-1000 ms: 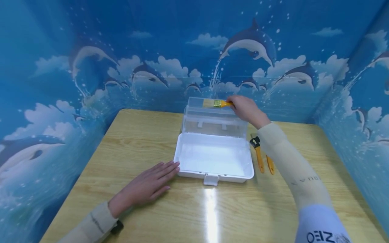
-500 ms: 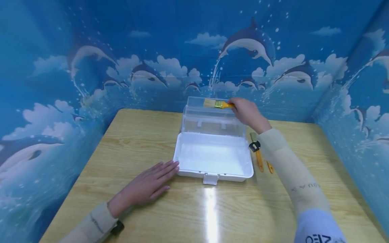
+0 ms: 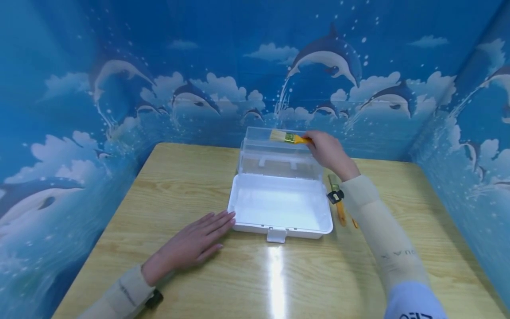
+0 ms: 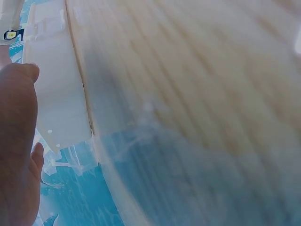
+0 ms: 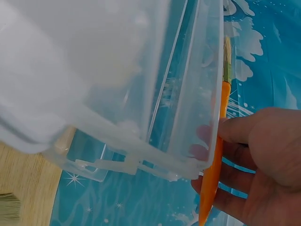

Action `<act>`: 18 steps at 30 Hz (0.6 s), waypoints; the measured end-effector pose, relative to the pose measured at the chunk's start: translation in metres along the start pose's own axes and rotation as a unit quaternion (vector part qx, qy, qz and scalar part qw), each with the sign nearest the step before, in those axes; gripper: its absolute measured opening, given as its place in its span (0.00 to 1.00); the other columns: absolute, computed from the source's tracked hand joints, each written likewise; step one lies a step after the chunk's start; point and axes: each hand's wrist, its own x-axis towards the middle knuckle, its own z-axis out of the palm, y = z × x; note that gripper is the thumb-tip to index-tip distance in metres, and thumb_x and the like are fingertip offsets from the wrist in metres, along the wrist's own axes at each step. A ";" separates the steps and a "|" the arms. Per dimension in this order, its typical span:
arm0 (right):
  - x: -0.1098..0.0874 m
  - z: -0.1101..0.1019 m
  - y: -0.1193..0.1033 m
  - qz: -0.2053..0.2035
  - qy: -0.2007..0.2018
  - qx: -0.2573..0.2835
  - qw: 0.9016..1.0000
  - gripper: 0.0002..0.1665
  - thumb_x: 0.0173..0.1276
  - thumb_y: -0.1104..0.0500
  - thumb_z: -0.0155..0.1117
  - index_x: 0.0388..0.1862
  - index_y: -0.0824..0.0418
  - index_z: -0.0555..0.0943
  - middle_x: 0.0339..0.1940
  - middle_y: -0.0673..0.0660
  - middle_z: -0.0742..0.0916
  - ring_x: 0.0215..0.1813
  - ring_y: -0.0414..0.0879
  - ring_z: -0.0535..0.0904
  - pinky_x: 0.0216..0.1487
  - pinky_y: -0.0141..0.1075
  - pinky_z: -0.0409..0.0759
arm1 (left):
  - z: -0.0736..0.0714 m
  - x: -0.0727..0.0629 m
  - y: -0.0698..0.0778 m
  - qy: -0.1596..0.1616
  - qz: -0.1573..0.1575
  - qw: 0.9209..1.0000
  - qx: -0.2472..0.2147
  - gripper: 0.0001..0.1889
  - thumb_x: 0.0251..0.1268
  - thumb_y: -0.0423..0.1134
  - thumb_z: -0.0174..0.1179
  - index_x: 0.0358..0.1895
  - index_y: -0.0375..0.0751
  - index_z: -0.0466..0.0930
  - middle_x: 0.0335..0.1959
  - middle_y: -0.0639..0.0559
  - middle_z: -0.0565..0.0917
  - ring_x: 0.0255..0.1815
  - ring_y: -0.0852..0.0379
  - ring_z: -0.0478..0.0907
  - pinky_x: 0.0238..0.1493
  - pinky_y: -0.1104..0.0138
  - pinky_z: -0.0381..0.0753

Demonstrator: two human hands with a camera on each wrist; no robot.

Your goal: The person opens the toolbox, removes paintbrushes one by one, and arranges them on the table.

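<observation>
My right hand (image 3: pixel 328 153) pinches the orange handle of a paintbrush (image 3: pixel 290 137), whose pale bristles point left. In the head view the brush overlaps the raised clear lid (image 3: pixel 280 161) of a white storage box. The right wrist view shows the paintbrush (image 5: pixel 217 146) beside the lid's edge, thumb and fingers around its handle. The white box (image 3: pixel 280 204) sits with its lid raised, and its inside is bare. My left hand (image 3: pixel 193 243) lies flat with straight fingers, fingertips right at the box's front left corner.
To the right of the box lies another paintbrush (image 3: pixel 338 206), partly hidden by my right wrist strap. A further orange handle end (image 3: pixel 355 223) peeks out from under my sleeve. A dolphin-print curtain (image 3: pixel 223 66) surrounds the wooden table (image 3: pixel 179 177) at the back and sides.
My right hand has shifted slightly right and toward me with the paintbrush, which has tilted a little. The left hand and the box stay in place.
</observation>
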 end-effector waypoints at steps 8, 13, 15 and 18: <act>-0.009 0.001 0.002 0.021 0.020 0.017 0.999 0.21 0.81 0.64 0.53 0.69 0.63 0.76 0.66 0.65 0.81 0.64 0.61 0.77 0.65 0.58 0.79 | 0.001 0.000 -0.001 -0.011 -0.004 1.000 -0.001 0.37 0.80 0.51 0.50 0.83 0.47 0.46 0.85 0.54 0.46 0.84 0.54 0.47 0.85 0.63 0.40; -0.017 0.003 0.006 0.016 0.030 0.023 0.999 0.20 0.80 0.65 0.53 0.68 0.64 0.77 0.66 0.65 0.81 0.65 0.61 0.77 0.65 0.58 0.79 | 0.001 -0.001 -0.001 -0.010 0.000 1.000 0.003 0.37 0.80 0.51 0.50 0.83 0.47 0.46 0.85 0.53 0.46 0.84 0.54 0.47 0.85 0.62 0.41; -0.020 0.004 0.007 0.016 0.031 0.029 0.999 0.20 0.80 0.65 0.53 0.68 0.64 0.77 0.65 0.65 0.81 0.65 0.61 0.77 0.65 0.58 0.79 | 0.001 -0.001 -0.001 -0.009 0.000 1.000 0.003 0.37 0.79 0.51 0.51 0.83 0.46 0.46 0.85 0.53 0.46 0.84 0.54 0.47 0.85 0.62 0.41; -0.023 0.004 0.009 0.015 0.030 0.038 0.999 0.20 0.80 0.65 0.53 0.68 0.63 0.77 0.66 0.65 0.81 0.65 0.61 0.77 0.64 0.59 0.79 | 0.000 0.000 0.000 -0.008 0.001 1.000 0.000 0.37 0.79 0.51 0.51 0.83 0.46 0.46 0.85 0.53 0.47 0.84 0.54 0.47 0.84 0.60 0.44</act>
